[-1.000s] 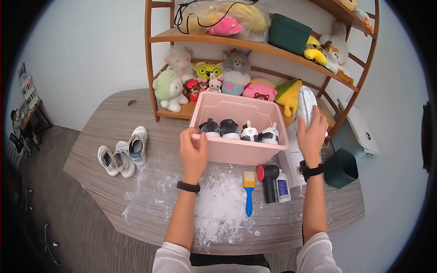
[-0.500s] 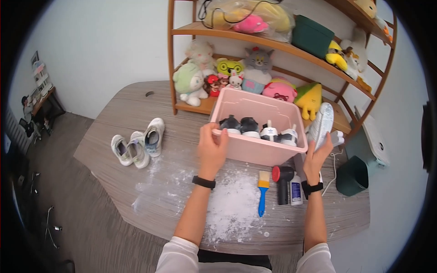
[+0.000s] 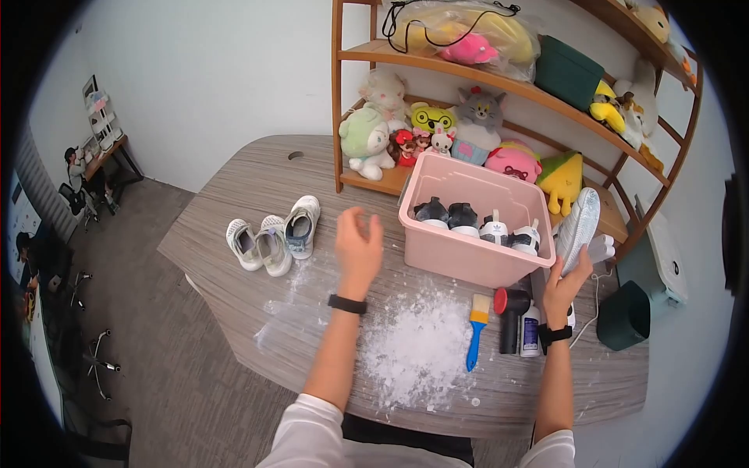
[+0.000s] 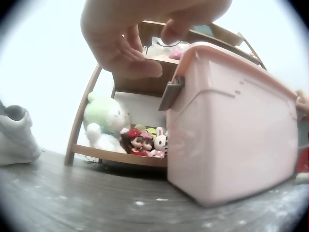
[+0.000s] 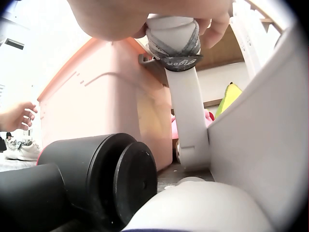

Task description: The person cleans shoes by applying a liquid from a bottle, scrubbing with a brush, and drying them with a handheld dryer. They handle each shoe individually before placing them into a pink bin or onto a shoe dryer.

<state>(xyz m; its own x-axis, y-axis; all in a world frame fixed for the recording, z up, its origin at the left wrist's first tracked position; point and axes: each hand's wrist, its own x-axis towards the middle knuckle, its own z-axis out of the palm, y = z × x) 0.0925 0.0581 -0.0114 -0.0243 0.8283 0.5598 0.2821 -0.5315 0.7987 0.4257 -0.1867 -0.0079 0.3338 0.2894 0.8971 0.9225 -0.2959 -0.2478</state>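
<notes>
My left hand [image 3: 359,253] hovers over the table to the left of the pink storage bin [image 3: 460,257], its fingers loosely bent and holding nothing. In the left wrist view those fingers [image 4: 140,67] are apart from the bin's rim and its grey latch. At the bin's right side my right hand [image 3: 566,287] grips a white shoe [image 3: 578,222], held upright with its sole showing. Grey crossing bands mark the shoe [image 5: 174,38] in the right wrist view. Inside the bin stand several shoes [image 3: 463,218], dark ones on the left, white-heeled ones on the right.
Three light shoes [image 3: 301,226] sit at the table's left. White powder [image 3: 421,351] covers the front, beside a blue-handled brush [image 3: 477,324], a black device [image 3: 510,320] with a red end and a bottle [image 3: 530,331]. Behind is a wooden shelf [image 3: 374,186] of plush toys.
My left hand has let go of the bin's rim and moved left. The shoe in my right hand has come down slightly and turned more upright. The head view has swung left.
</notes>
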